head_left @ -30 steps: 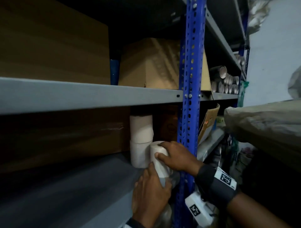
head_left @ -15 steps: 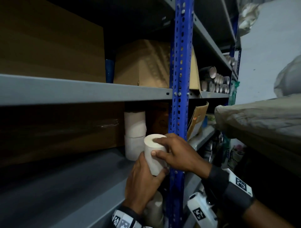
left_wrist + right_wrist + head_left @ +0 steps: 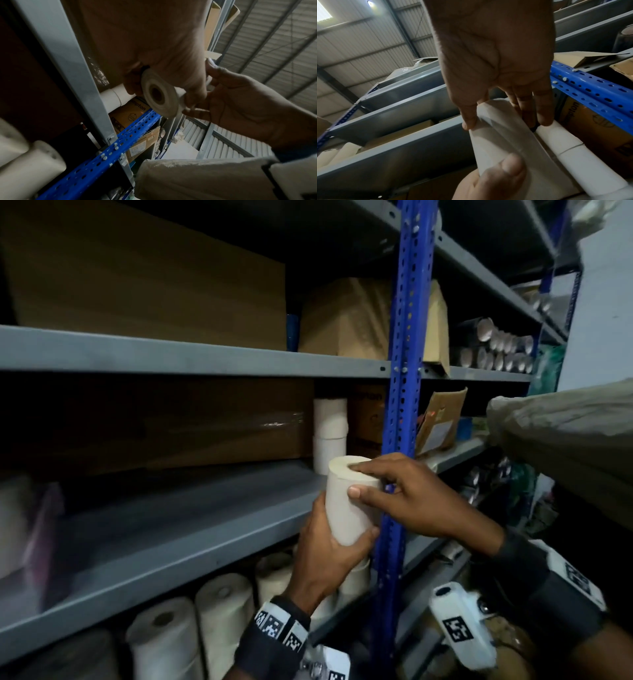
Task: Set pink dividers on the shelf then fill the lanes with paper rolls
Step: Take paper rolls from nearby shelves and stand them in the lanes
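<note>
Both hands hold one off-white paper roll (image 3: pixel 346 505), tilted, at the front edge of the grey shelf (image 3: pixel 178 529) beside the blue upright (image 3: pixel 400 405). My left hand (image 3: pixel 342 529) grips its lower part from below. My right hand (image 3: pixel 356 479) pinches the top rim, thumb on the side and fingers over the end. The left wrist view shows the roll's end and hollow core (image 3: pixel 159 94); the right wrist view shows its side (image 3: pixel 505 142). Two white rolls (image 3: pixel 329 436) stand stacked at the back. A blurred pinkish thing (image 3: pixel 44 542) is at the shelf's far left.
A long brown carton (image 3: pixel 154 422) fills the back of the shelf, left of the stacked rolls. Several large paper rolls (image 3: pixel 222 611) stand on the level below. More cartons (image 3: pixel 346 316) sit on the shelf above. A grey sack (image 3: pixel 565 433) bulges in from the right.
The held roll has come up and away from the stacked rolls toward the shelf's front edge and now tilts. My left hand has wrapped round its lower part.
</note>
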Action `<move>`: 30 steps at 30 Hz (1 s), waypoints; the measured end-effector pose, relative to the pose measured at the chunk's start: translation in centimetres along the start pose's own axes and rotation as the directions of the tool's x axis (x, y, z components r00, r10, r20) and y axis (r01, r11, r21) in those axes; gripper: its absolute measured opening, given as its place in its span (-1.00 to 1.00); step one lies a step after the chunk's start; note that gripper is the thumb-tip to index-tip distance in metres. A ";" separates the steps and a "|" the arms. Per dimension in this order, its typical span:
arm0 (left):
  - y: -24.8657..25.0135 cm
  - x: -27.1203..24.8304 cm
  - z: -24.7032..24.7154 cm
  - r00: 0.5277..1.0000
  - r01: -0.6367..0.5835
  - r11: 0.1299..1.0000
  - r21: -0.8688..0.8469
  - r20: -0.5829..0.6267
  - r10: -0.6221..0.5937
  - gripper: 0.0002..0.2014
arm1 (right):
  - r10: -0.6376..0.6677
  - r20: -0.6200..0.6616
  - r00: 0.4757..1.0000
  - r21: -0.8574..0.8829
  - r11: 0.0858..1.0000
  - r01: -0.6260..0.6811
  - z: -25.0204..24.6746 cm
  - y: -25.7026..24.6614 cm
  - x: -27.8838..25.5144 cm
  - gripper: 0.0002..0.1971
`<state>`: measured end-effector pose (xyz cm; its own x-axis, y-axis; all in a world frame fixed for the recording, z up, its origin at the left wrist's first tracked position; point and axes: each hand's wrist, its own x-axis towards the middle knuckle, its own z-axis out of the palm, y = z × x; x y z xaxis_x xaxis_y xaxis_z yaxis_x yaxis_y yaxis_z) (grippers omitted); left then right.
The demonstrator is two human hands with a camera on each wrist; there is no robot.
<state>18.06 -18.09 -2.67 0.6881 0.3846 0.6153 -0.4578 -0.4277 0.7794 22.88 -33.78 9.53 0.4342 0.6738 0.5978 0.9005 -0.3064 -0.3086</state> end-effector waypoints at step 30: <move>18.8 -34.4 -30.5 0.914 0.164 0.968 0.190 -0.398 -0.076 -0.30 | -0.604 0.416 0.680 0.572 0.755 0.321 10.3 -34.7 -7.5 -0.39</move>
<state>-31.40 -14.48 -5.56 0.4396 0.7101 0.5501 -0.2233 -0.5068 0.8326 -11.88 -21.24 8.12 -0.2592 0.9227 0.2852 0.8046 0.3697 -0.4647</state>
